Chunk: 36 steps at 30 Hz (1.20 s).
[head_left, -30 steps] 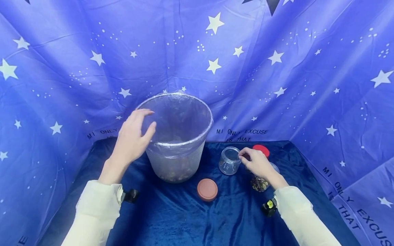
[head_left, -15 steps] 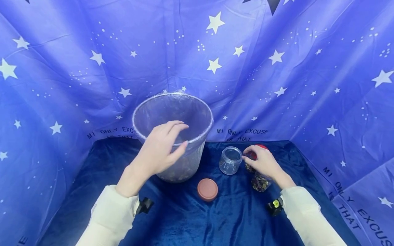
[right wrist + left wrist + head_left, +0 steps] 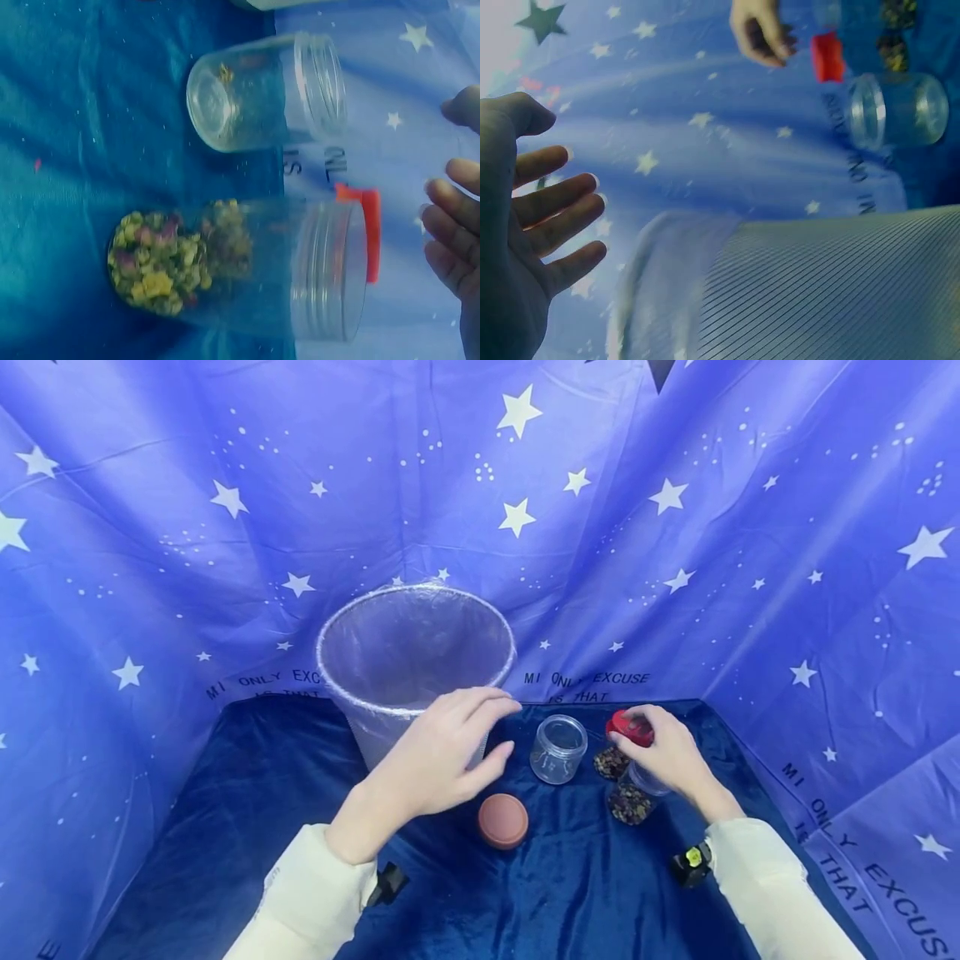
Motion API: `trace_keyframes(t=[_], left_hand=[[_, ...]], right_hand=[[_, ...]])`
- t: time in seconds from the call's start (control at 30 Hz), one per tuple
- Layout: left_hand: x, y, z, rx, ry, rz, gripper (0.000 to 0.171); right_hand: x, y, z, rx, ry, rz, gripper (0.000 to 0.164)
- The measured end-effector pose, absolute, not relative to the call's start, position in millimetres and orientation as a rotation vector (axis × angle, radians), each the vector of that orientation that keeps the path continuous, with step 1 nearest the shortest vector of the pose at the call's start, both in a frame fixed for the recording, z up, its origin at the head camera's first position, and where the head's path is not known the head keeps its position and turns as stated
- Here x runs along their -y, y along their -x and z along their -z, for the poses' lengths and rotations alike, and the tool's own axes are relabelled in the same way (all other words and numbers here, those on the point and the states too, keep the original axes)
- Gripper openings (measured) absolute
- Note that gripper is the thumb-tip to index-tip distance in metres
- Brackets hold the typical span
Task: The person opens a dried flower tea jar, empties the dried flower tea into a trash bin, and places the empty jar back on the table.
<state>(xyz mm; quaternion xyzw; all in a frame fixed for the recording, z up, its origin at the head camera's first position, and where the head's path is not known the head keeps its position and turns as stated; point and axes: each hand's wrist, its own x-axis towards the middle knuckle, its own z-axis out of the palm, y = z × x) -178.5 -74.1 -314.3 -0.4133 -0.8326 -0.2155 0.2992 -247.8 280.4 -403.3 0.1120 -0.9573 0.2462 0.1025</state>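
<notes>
My left hand, fingers loosely spread and holding nothing, hovers in front of a mesh wastebasket with a clear liner. Just above the red lid of a jar is my right hand; the right wrist view shows its fingers parted and off the jars. That red-lidded jar holds dried flowers. Nearer stands an uncapped jar of dried flowers, partly behind the right hand in the head view. Left of them is another uncapped clear jar, with a small yellow bit visible in or through it.
A brownish-pink round lid lies on the dark blue cloth, in front of the jars. Blue star-printed curtains rise behind and at both sides of the table.
My left hand has moved right and down, from the wastebasket's left rim to its front right. My right hand has shifted right, from beside the uncapped clear jar to over the red lid.
</notes>
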Motion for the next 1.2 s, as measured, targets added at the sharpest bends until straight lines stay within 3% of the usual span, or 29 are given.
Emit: trace_keyframes(t=[0.37,0.8,1.2], left_hand=[[50.7,179.6,351.2,2.343,1.195,0.554,0.035],[47.1,188.3,391.4,2.604,1.112,0.704,0.038],[40.1,183.9,409.4,2.893,0.997,0.735,0.046]], right_hand=[[-318.4,243.1,414.5,2.840,-0.185,-0.747,0.047],[-348.7,235.7,421.3,2.997,-0.073,-0.823,0.063],[-361.4,228.5,442.0,3.159,-0.129,-0.858,0.065]])
